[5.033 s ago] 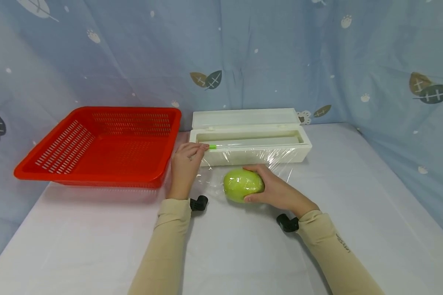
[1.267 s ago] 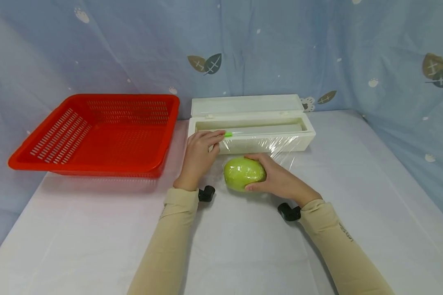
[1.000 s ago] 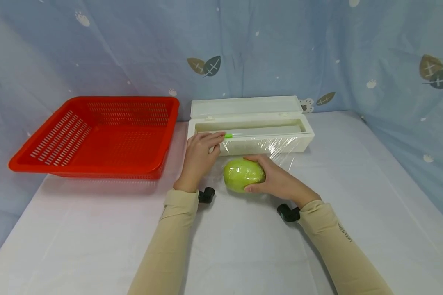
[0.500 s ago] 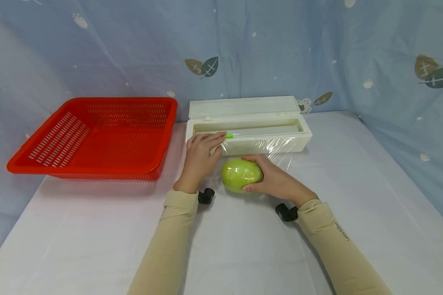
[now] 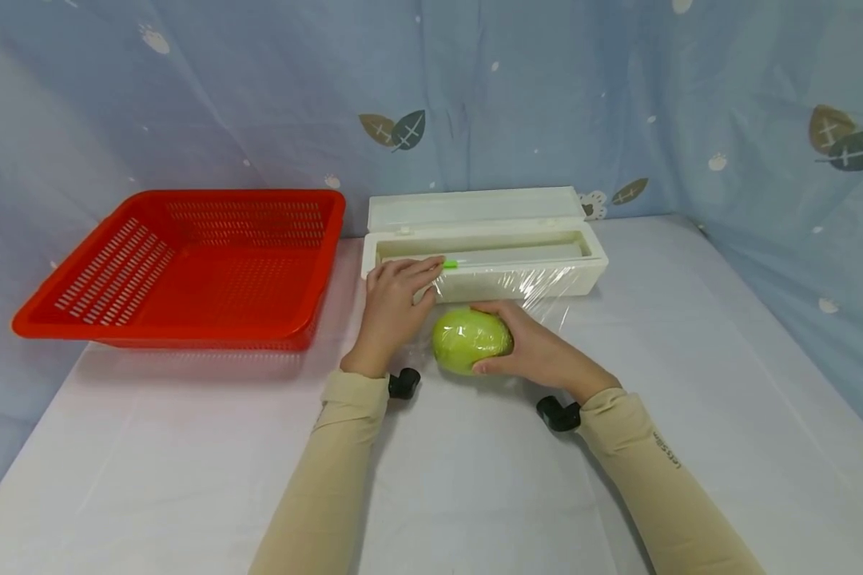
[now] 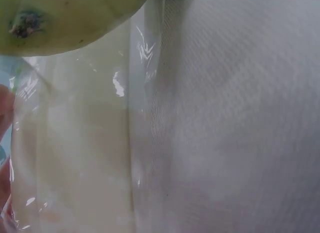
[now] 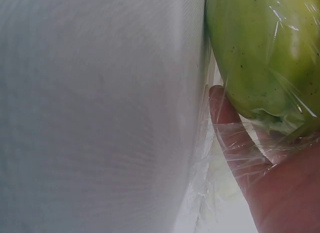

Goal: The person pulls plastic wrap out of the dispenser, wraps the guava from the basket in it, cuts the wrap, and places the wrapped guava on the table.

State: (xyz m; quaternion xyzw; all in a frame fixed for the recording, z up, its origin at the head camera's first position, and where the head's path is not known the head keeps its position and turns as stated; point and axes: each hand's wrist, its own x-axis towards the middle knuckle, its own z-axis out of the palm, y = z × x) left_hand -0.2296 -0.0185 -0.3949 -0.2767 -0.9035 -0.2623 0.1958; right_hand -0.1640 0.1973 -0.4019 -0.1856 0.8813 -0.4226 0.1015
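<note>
My left hand [image 5: 395, 307] reaches over the left part of an open white cling film box [image 5: 485, 243]. Its fingertips touch a small green slider [image 5: 450, 264] on the box's front edge, with the thumb lower and apart from the fingers. Clear cling film [image 5: 535, 287] hangs down the front wall and runs to a smooth oval green fruit [image 5: 467, 339] wrapped in it. My right hand [image 5: 521, 343] grips the fruit's right end, thumb on the near side. In the right wrist view, creased film also lies over a finger [image 7: 232, 135].
A red slotted plastic basket [image 5: 298, 327] stands on the left, beside the box. The box's lid [image 5: 475, 209] is tipped back towards the patterned blue curtain [image 5: 295, 88]. White cloth covers the table [image 5: 475, 495].
Over five seconds my left hand has moved right along the box edge with the green slider; in the last half second only slightly. My right hand keeps its grip on the fruit.
</note>
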